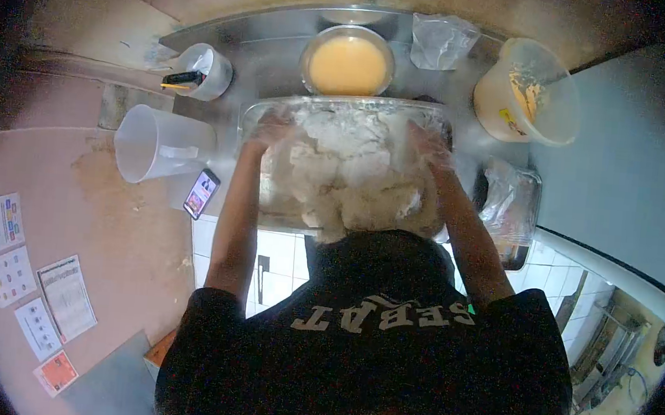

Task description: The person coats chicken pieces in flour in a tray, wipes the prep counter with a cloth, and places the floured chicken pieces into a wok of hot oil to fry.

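A wide metal tray (350,101) lies in front of my body, filled with white powder like flour (339,133) and pale, powder-coated lumps (350,181) whose kind I cannot make out. At the tray's left side, my left hand (276,130) reaches in over the powder. My right hand (430,146) is at the right side, level with the left one. Both hands look whitened and blurred, and their fingers are partly lost in the powder, so their grip does not show. Just beyond the tray stands a round bowl (307,61) of pale orange liquid (349,65).
To the left are a translucent jug (136,143), a phone (201,194) and a small white tub (216,75) with a black-handled tool. On the right stand a large bucket (492,103) and a plastic-covered tray (537,202). A clear plastic bag (443,42) lies at the back.
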Motion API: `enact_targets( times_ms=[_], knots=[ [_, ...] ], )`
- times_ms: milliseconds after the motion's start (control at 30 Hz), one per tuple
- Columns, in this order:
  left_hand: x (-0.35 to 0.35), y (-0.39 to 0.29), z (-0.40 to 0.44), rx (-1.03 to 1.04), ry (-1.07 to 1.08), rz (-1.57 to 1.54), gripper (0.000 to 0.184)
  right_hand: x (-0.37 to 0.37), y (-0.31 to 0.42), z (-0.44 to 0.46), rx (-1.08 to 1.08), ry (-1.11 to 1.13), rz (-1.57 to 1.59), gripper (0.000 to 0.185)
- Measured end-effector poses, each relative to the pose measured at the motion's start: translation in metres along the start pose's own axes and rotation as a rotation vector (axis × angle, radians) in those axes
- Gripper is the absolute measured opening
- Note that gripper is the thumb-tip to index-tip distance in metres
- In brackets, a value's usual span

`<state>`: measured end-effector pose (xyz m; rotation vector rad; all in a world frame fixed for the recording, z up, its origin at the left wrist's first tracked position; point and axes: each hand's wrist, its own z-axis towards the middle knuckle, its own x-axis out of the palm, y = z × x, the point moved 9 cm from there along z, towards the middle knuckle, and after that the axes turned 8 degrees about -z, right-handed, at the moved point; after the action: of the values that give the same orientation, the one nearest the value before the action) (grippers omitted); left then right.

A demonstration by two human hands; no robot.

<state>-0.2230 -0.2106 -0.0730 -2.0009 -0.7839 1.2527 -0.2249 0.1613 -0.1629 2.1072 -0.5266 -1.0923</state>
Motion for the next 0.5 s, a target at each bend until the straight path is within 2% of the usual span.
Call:
enact_targets(
  times_ms=[67, 100, 133, 167, 200, 233, 300, 333, 400, 467, 500],
  knots=[
    [0.01, 0.05, 0.019, 0.071, 0.028, 0.13, 0.042, 0.004, -0.002, 0.01, -0.089, 0.013, -0.153, 0.083],
    [0.023, 0.043, 0.02, 0.117, 0.083, 0.252, 0.044, 0.002, 0.012, 0.008, -0.118, 0.015, -0.203, 0.087],
    [0.036, 0.036, 0.02, 0.171, 0.133, 0.371, 0.046, 0.007, 0.03, 0.001, -0.208, 0.041, -0.202, 0.078],
    [0.056, 0.053, 0.028, -0.065, 0.213, 0.107, 0.05, 0.008, 0.064, -0.011, -0.297, 0.065, -0.2, 0.068],
    [0.077, 0.058, 0.036, -0.173, 0.25, -0.13, 0.054, 0.008, 0.101, -0.023, -0.389, 0.086, -0.196, 0.06],
    [0.097, 0.063, 0.044, -0.291, 0.265, -0.361, 0.058, 0.023, 0.115, -0.021, -0.393, 0.16, -0.151, 0.059],
    [0.121, 0.036, 0.037, -0.292, 0.242, -0.565, 0.063, 0.069, 0.099, -0.006, -0.217, 0.367, 0.015, 0.059],
    [0.115, 0.006, 0.017, -0.423, 0.159, -0.542, 0.044, 0.085, 0.089, 0.001, -0.13, 0.42, 0.065, 0.058],
    [0.114, -0.004, 0.014, -0.542, 0.079, -0.509, 0.029, 0.094, 0.081, 0.002, 0.005, 0.448, 0.13, 0.057],
    [0.153, 0.034, 0.024, -0.558, 0.155, -0.517, 0.056, 0.091, 0.082, -0.004, 0.046, 0.42, 0.187, 0.057],
    [0.173, 0.057, 0.054, -0.26, 0.257, -0.594, 0.056, 0.083, 0.088, -0.01, 0.057, 0.394, 0.211, 0.057]
  ],
)
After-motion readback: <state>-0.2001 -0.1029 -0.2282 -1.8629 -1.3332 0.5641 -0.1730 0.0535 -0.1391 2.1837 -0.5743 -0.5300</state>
